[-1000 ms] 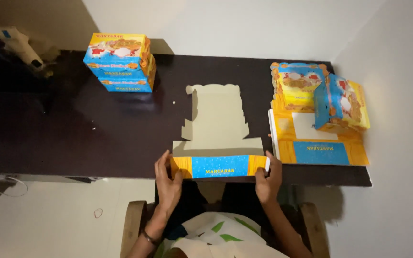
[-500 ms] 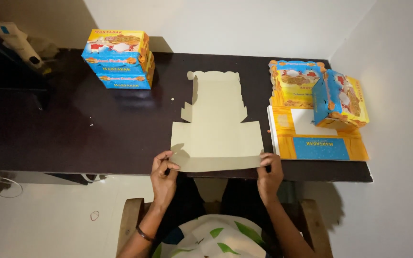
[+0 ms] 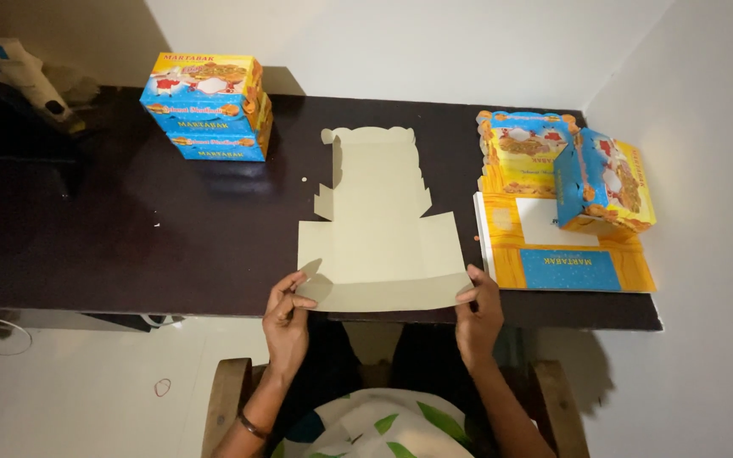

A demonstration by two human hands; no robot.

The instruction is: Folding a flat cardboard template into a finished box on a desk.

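Observation:
A flat, unfolded cardboard box blank (image 3: 379, 225) lies plain grey side up on the dark table (image 3: 129, 237). Its near flap hangs over the table's front edge. My left hand (image 3: 288, 315) pinches the flap's left corner tab. At the flap's right end, my right hand (image 3: 478, 312) grips the edge. Both hands sit just off the table's front edge.
Two assembled blue-and-yellow printed boxes (image 3: 209, 106) are stacked at the back left. At the right lies a pile of flat printed blanks (image 3: 566, 267) with two boxes on it (image 3: 604, 182). A white device (image 3: 23, 76) rests far left. A wooden chair (image 3: 222, 407) is under me.
The near flap, folded up with its printed blue-and-yellow face showing a second ago, is now laid flat with the grey side up. My hands stayed at its two ends.

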